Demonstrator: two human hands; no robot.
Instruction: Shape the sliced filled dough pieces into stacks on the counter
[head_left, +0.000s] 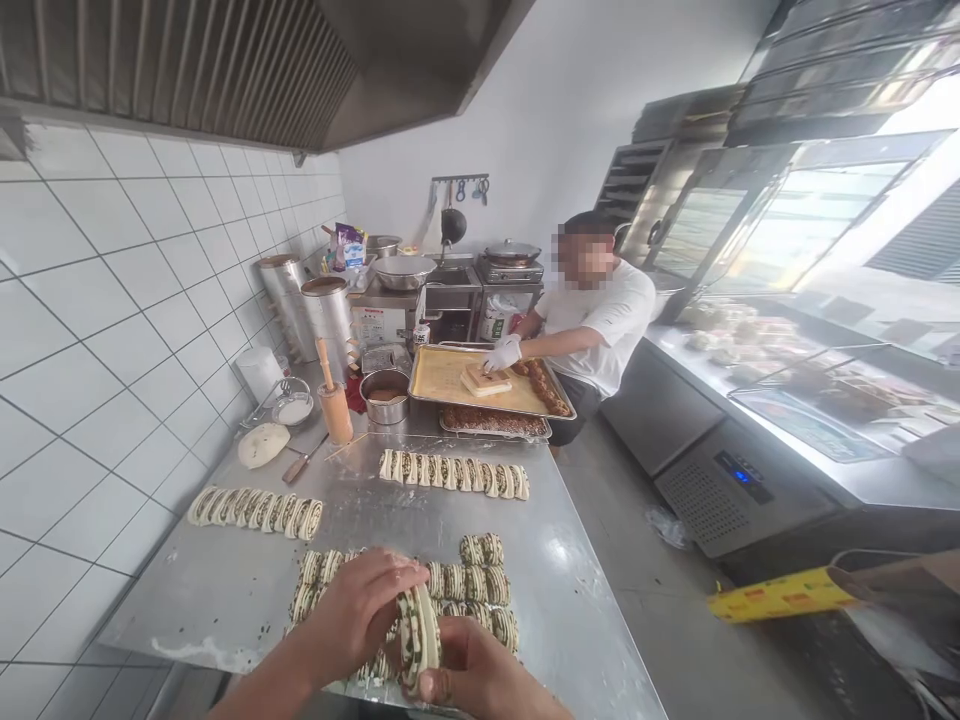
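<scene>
Between my two hands is a piece of layered dough (418, 635) with a dark green filling, held above the steel table near its front edge. My left hand (364, 605) curls over its upper left side, fingers closed on it. My right hand (472, 668) grips it from the lower right, thumb at the bottom. Beneath and around my hands lie rows of twisted filled dough pieces (486, 585), partly hidden by my hands. Farther back sit a sliced dough roll (454, 474) and another sliced dough roll (255, 510) at the left.
A rolling pin (334, 412), a metal pot (385, 397), a scraper (296, 467) and a dough lump (263, 445) stand at the back of the table (225, 590). A co-worker (592, 310) with a gloved hand handles cake on a tray (442, 378). Tiled wall borders the left.
</scene>
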